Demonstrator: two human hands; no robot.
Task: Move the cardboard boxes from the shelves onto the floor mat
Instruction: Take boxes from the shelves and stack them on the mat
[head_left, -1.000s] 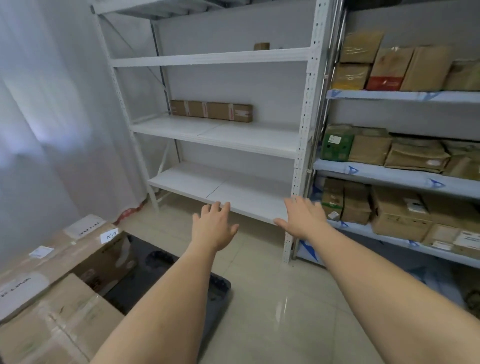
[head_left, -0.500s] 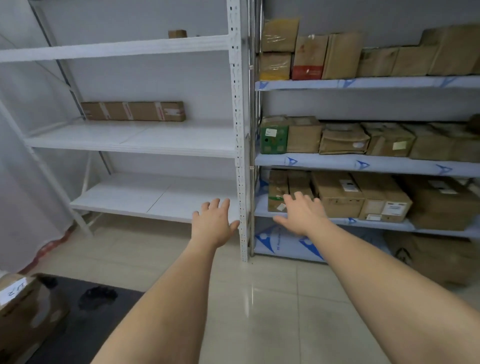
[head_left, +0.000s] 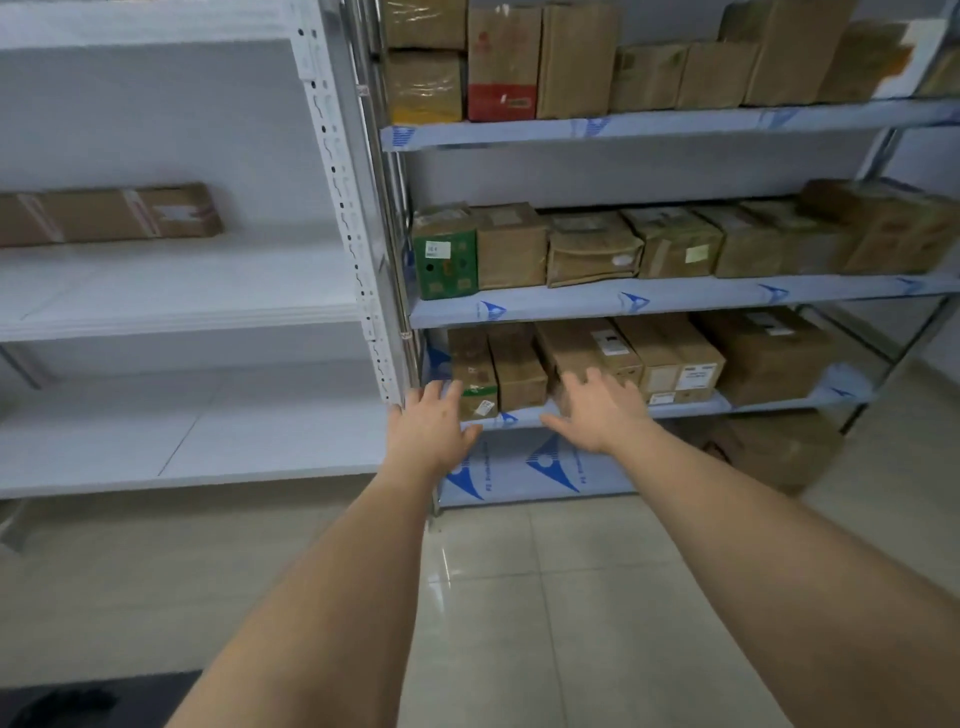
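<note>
View swung right since earlier frame; stocked shelf unit now centre, floor mat (head_left: 78, 699) only corner at near left. Both arms stretched toward low shelf (head_left: 691, 408). Left hand (head_left: 428, 428) and right hand (head_left: 597, 413): grip open, fingers spread, holding nothing. Hands flank narrow cardboard boxes (head_left: 498, 369) at shelf's left end, likely set to clamp sides for lift. Contact not yet made, by look.

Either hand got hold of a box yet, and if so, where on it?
Nothing held. Left hand and right hand are open, reaching toward the lower-shelf boxes.
</note>
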